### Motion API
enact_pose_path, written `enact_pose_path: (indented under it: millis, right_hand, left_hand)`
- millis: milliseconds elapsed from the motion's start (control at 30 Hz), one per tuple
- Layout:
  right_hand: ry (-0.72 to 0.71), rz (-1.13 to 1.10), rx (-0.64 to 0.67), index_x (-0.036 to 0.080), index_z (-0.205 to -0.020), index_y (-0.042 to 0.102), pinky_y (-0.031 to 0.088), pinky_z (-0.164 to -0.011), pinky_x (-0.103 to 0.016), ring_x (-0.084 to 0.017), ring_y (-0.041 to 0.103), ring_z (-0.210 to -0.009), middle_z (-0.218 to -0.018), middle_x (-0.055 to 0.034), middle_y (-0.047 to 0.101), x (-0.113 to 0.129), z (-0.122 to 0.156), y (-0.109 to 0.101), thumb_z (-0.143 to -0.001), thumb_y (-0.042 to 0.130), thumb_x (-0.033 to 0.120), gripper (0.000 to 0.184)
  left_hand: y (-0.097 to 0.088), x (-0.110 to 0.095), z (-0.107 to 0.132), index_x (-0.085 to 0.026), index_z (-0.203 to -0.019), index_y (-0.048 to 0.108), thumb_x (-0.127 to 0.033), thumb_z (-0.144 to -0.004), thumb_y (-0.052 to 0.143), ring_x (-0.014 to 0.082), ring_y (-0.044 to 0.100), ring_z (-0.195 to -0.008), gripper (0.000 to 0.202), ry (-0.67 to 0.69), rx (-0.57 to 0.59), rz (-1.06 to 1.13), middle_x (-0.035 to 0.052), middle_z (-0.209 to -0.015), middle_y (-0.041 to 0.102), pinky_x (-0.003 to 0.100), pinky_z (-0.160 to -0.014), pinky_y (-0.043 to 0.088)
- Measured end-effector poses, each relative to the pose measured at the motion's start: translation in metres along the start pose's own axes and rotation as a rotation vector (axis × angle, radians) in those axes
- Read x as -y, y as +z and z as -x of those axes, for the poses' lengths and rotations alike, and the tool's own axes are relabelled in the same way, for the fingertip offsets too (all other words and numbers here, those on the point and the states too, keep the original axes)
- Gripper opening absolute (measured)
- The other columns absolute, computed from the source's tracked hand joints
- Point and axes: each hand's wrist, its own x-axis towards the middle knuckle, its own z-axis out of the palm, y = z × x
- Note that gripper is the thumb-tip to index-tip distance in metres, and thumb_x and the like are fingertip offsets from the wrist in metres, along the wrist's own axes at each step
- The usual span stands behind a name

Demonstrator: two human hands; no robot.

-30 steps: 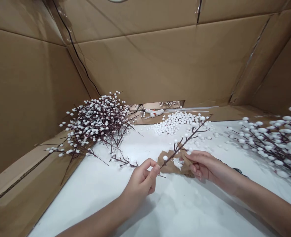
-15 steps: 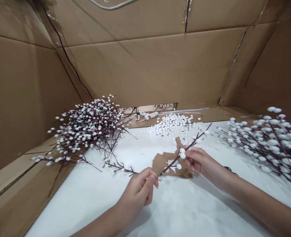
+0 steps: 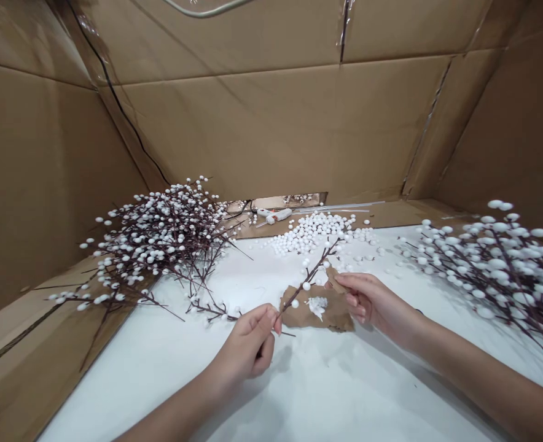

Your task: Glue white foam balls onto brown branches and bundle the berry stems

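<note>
My left hand pinches the lower end of a thin brown twig dotted with white foam balls. The twig rises up and to the right, over a torn piece of brown cardboard carrying a patch of white glue or foam crumbs. My right hand is apart from the twig, its fingers at the cardboard's raised flap. Whether they grip the flap is hard to see.
Large bundles of berry-like branches lie at left and right. Loose foam balls are heaped behind, near a hot glue gun and clear glue sticks. Cardboard walls surround the white tabletop.
My right hand has come away from the twig and now sits at the cardboard flap. The twig, still in my left hand, has swung more upright. The whole view has shifted slightly.
</note>
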Motion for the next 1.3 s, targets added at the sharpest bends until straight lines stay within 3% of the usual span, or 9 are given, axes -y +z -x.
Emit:
enact_pose_path:
  millis: [233, 767, 1067, 1300]
  right_hand:
    - [0.034, 0.006, 0.012, 0.013, -0.073, 0.062, 0.021, -0.037, -0.019, -0.005, 0.026, -0.038, -0.045, 0.0067, 0.033, -0.001, -0.002, 0.002, -0.078, 0.055, 0.038, 0.027]
    - [0.026, -0.002, -0.008, 0.017, -0.058, 0.046, 0.022, -0.037, -0.02, -0.005, 0.029, -0.037, -0.043, 0.0069, 0.035, -0.005, -0.003, 0.001, -0.076, 0.059, 0.037, 0.029]
    - [0.018, 0.05, -0.016, 0.016, -0.064, 0.051, 0.02, -0.038, -0.02, -0.005, 0.029, -0.038, -0.044, 0.007, 0.035, -0.006, -0.006, -0.003, -0.076, 0.058, 0.04, 0.027]
    - [-0.063, 0.122, -0.107, 0.018, -0.058, 0.044, 0.018, -0.038, -0.021, -0.005, 0.031, -0.038, -0.045, 0.0063, 0.038, -0.003, -0.012, -0.012, -0.074, 0.058, 0.044, 0.034]
  left_hand:
    - [0.002, -0.003, 0.002, -0.019, -0.068, 0.042, -0.044, -0.085, 0.037, 0.0027, 0.008, -0.027, 0.03, -0.02, 0.015, 0.017, -0.0127, -0.027, 0.026, 0.017, -0.032, 0.007]
    - [-0.001, 0.001, -0.001, -0.02, -0.067, 0.043, -0.046, -0.083, 0.038, 0.0023, 0.008, -0.026, 0.031, 0.006, -0.016, 0.01, -0.0124, -0.027, 0.027, 0.016, -0.031, 0.008]
    - [0.002, -0.002, 0.003, -0.02, -0.068, 0.043, -0.046, -0.084, 0.038, 0.0023, 0.009, -0.026, 0.031, -0.005, -0.018, -0.004, -0.0126, -0.027, 0.027, 0.015, -0.032, 0.009]
    - [0.001, -0.001, 0.003, -0.02, -0.068, 0.045, -0.049, -0.084, 0.037, 0.0029, 0.012, -0.022, 0.035, -0.113, 0.081, 0.063, -0.01, -0.024, 0.035, 0.016, -0.03, 0.01]
